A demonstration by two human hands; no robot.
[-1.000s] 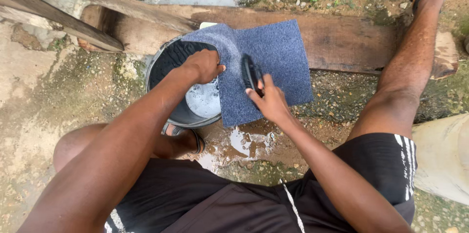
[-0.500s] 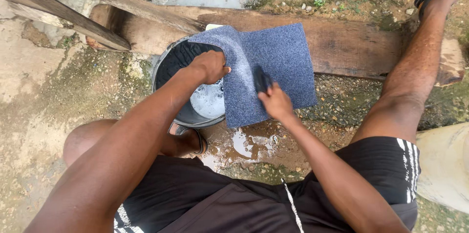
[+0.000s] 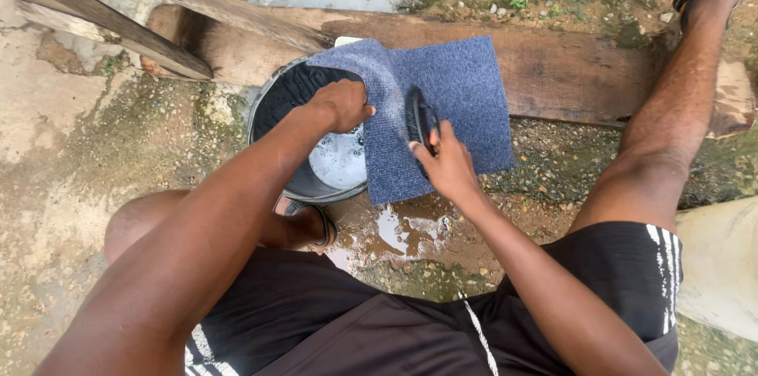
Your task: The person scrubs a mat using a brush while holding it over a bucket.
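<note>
My left hand clenches the blue mat edge draped over the black bucket rim, while my right hand grasps the dark scrub brush, upright on the mat just right of it.

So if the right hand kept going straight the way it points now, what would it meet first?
The right hand holds a dark brush on the blue mat and points away from the body. Straight on, it would stay on the mat, then probably reach the wooden plank; depth is unclear.

Mat draped over bucket rim; plank behind; puddle in front.
</note>
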